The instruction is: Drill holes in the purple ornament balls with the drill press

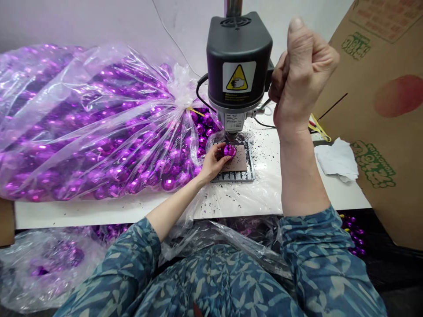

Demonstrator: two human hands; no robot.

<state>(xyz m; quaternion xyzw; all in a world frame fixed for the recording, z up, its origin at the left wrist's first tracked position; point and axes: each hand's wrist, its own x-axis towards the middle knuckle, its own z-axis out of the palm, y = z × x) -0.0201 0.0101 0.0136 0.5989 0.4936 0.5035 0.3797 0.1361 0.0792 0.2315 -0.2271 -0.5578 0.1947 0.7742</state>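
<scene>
With its fingertips and thumb, my left hand [213, 163] holds a shiny purple faceted ball [229, 150] under the head of a black bench drill press [239, 57]. Below the ball, a brown board [237, 165] lies on the slotted metal base [233, 177] of the machine. My right hand [302, 72] is raised beside the motor housing, closed in a fist around the end of the drill press lever [265, 104]. The lever's grip is hidden inside that hand. The ball covers whatever is directly beneath it, and the drill tip cannot be made out.
A large clear bag [99, 127] full of purple balls lies on the left of the white table [99, 214]. Dark shavings are scattered around the base. At right are a crumpled white paper [337, 159], a yellow-handled tool [319, 130] and a tall cardboard box [380, 110].
</scene>
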